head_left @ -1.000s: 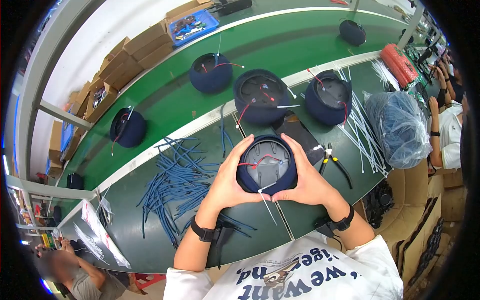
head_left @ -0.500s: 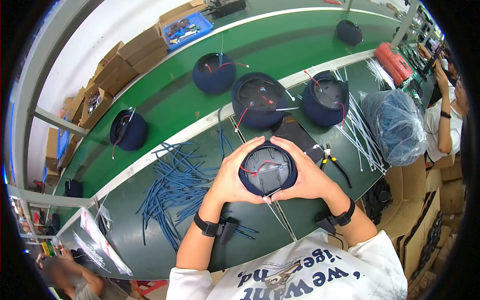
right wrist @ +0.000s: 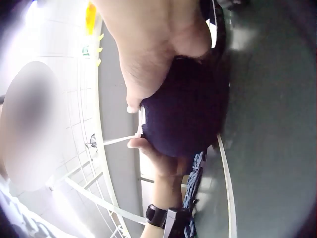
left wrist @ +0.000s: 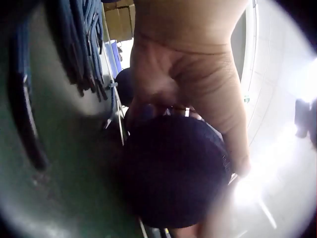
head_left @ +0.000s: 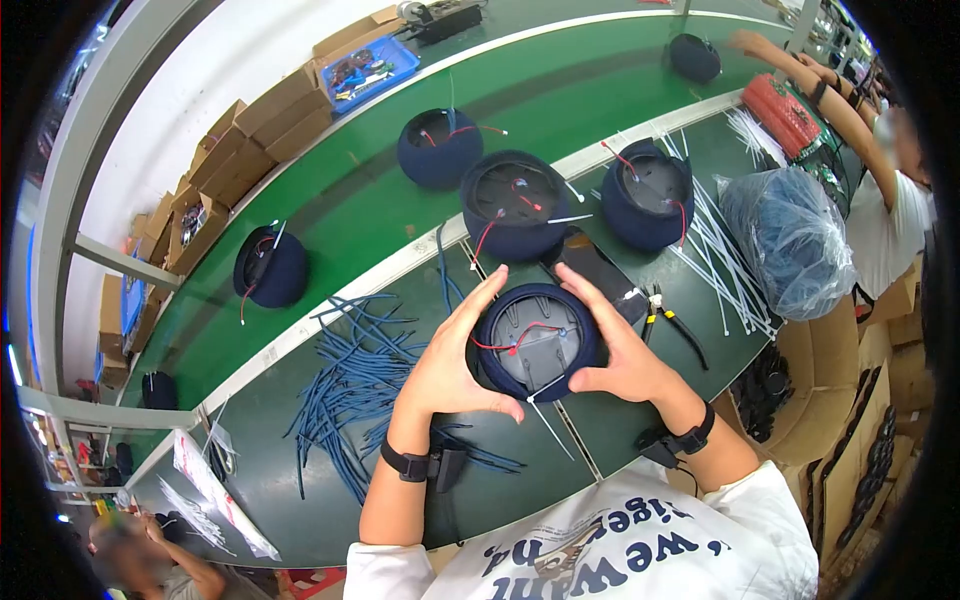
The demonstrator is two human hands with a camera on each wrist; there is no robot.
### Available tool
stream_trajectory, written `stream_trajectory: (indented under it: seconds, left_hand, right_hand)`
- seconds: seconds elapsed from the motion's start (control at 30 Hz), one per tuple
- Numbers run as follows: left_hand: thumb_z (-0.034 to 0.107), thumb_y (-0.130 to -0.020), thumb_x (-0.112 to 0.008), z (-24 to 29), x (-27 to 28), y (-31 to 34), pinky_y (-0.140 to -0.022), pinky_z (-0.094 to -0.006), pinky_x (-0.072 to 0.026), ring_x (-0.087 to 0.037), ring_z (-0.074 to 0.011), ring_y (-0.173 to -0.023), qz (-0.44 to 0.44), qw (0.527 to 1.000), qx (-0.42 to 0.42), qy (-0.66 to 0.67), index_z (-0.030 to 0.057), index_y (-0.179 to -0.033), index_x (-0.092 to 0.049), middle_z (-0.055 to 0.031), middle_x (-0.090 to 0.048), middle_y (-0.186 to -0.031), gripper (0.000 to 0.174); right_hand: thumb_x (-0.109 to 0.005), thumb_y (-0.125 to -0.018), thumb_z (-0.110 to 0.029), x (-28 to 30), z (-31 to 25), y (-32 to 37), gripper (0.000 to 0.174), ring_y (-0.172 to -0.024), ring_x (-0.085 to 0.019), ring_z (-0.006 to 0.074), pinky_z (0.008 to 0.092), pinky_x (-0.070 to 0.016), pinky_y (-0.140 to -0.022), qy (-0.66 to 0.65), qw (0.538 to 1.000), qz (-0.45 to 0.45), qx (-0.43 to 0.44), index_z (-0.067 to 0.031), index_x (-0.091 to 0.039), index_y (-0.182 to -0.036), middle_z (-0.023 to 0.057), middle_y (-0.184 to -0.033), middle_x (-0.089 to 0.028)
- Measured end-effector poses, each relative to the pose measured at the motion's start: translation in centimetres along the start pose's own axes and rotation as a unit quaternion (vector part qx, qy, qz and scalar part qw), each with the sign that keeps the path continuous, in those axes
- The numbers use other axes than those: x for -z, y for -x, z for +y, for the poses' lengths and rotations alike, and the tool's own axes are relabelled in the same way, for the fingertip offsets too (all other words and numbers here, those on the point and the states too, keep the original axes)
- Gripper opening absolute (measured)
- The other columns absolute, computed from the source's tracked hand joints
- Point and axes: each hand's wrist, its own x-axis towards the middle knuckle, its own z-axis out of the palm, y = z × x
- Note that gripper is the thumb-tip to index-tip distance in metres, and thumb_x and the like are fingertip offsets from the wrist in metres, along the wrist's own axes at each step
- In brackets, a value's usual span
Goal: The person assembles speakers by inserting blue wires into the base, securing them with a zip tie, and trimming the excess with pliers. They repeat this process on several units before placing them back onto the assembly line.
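A dark blue fabric-covered round part (head_left: 487, 371) lies between the two hands, its grey hollow inside with red wires facing up. A white cable tie (head_left: 551, 430) hangs from its front rim. The left hand (head_left: 450, 366) is spread along its left side, with the thumb apart from the rim. On the other side, the right hand (head_left: 628, 362) has nearly straight fingers and its thumb touches the lower right rim. In the left wrist view, the left hand (left wrist: 190, 74) is beside the part (left wrist: 173, 173); the right wrist view shows the right hand (right wrist: 153, 49) against the part (right wrist: 181, 109).
Blue sleeves (head_left: 350, 385) lie in a pile at left. Pliers (head_left: 680, 335), a black flat object (head_left: 595, 270) and white ties (head_left: 712, 250) lie at right. More round parts (head_left: 515, 200) stand behind. A plastic-wrapped bundle (head_left: 787, 240) is near a person (head_left: 890, 220).
Both hands have loosened from around the round part; the left thumb has come away from the rim. At the upper right, another person's arm now reaches over the green surface.
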Motion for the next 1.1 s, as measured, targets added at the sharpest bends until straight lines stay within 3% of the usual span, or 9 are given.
stream_trajectory:
  seconds: [0.07,0.1,0.23,0.43,0.53,0.63,0.73,0.87,1.1]
  left_hand:
    - [0.054,-0.036,-0.105,-0.6,-0.7,-0.5,-0.123,-0.0521,-0.0377,-0.049,-0.0397,-0.149,-0.025,0.998,-0.039,-0.041,0.0004,-0.154,-0.051,-0.0218,-0.051,-0.161,0.141]
    - [0.051,-0.038,-0.106,-0.8,-1.4,-0.4,-0.123,-0.0521,-0.0387,-0.050,-0.0402,-0.148,0.004,0.999,-0.043,-0.025,0.0037,-0.147,-0.062,-0.0211,-0.054,-0.158,0.126]
    - [0.042,-0.045,-0.106,-0.8,-1.6,0.1,-0.122,-0.0540,-0.0407,-0.050,-0.0392,-0.149,0.021,0.997,-0.057,-0.045,0.0126,-0.123,-0.078,-0.0156,-0.061,-0.153,0.088]
    - [0.045,-0.046,-0.104,-1.1,-1.7,0.5,-0.120,-0.0547,-0.0431,-0.056,-0.0437,-0.142,-0.005,0.982,-0.131,-0.137,0.0058,-0.113,-0.079,-0.0155,-0.070,-0.140,0.081]
    - [0.049,-0.042,-0.105,-1.2,-1.7,0.1,-0.119,-0.0546,-0.0439,-0.059,-0.0427,-0.138,0.002,0.984,-0.142,-0.110,0.0031,-0.130,-0.073,-0.0166,-0.070,-0.136,0.105]
    - [0.050,-0.035,-0.107,0.7,-2.5,-0.2,-0.120,-0.0522,-0.0436,-0.060,-0.0392,-0.138,0.137,0.990,-0.035,0.007,0.0032,-0.155,-0.050,-0.0225,-0.062,-0.145,0.141]
    - [0.048,-0.039,-0.106,-0.4,-2.0,-0.3,-0.121,-0.0487,-0.0434,-0.060,-0.0382,-0.139,0.025,0.999,-0.014,-0.039,-0.0006,-0.153,-0.052,-0.0231,-0.061,-0.149,0.135]
    - [0.054,-0.039,-0.104,-1.7,-2.1,-0.1,-0.120,-0.0459,-0.0442,-0.061,-0.0383,-0.138,0.031,0.997,-0.050,-0.057,-0.0053,-0.146,-0.059,-0.0253,-0.063,-0.147,0.130]
    - [0.039,-0.049,-0.102,-1.3,-1.8,-0.1,-0.117,-0.0491,-0.0478,-0.058,-0.0404,-0.142,0.028,0.987,-0.122,-0.100,0.0044,-0.137,-0.070,-0.0185,-0.066,-0.146,0.099]
  right_hand:
    - [-0.090,-0.083,-0.041,-0.7,0.0,-0.6,0.101,-0.155,-0.038,0.0407,0.0478,-0.0326,-0.125,0.104,0.994,-0.015,0.017,-0.0062,-0.039,-0.163,0.0247,-0.168,-0.035]
    - [-0.084,-0.090,-0.037,-1.3,0.0,-0.6,0.076,-0.154,-0.041,0.0407,0.0481,-0.0341,-0.124,0.057,0.998,0.023,0.008,-0.0066,-0.053,-0.153,0.0241,-0.166,-0.039]
    - [-0.074,-0.096,-0.031,-1.3,-0.1,-0.5,0.039,-0.149,-0.047,0.0435,0.0508,-0.0357,-0.122,0.079,0.996,0.020,0.023,-0.0044,-0.072,-0.125,0.0258,-0.164,-0.045]
    - [-0.073,-0.098,-0.027,-1.3,0.9,-0.1,0.037,-0.150,-0.045,0.0424,0.0498,-0.0368,-0.123,0.140,0.987,0.024,0.073,-0.0082,-0.069,-0.130,0.0196,-0.162,-0.050]
    - [-0.073,-0.099,-0.024,-1.6,0.3,-0.4,0.044,-0.150,-0.046,0.0412,0.0497,-0.0366,-0.123,0.069,0.996,0.043,0.046,-0.0055,-0.065,-0.138,0.0196,-0.160,-0.051]
    - [-0.076,-0.095,-0.025,-2.6,0.1,-0.6,0.061,-0.148,-0.049,0.0378,0.0475,-0.0370,-0.123,-0.056,0.993,0.108,0.002,-0.0006,-0.056,-0.148,0.0209,-0.156,-0.054]
    - [-0.076,-0.093,-0.024,-2.4,0.6,-1.0,0.064,-0.145,-0.053,0.0357,0.0449,-0.0404,-0.121,0.046,0.995,0.083,0.024,-0.0012,-0.056,-0.150,0.0225,-0.154,-0.056]
    - [-0.067,-0.099,-0.017,-2.2,0.3,-0.9,0.044,-0.140,-0.059,0.0367,0.0452,-0.0436,-0.118,0.039,0.994,0.106,0.018,-0.0004,-0.067,-0.139,0.0236,-0.148,-0.062]
    - [-0.059,-0.108,-0.029,-2.0,1.6,-0.4,0.038,-0.140,-0.057,0.0403,0.0481,-0.0429,-0.118,0.069,0.990,0.078,0.094,0.0008,-0.071,-0.129,0.0241,-0.149,-0.062]
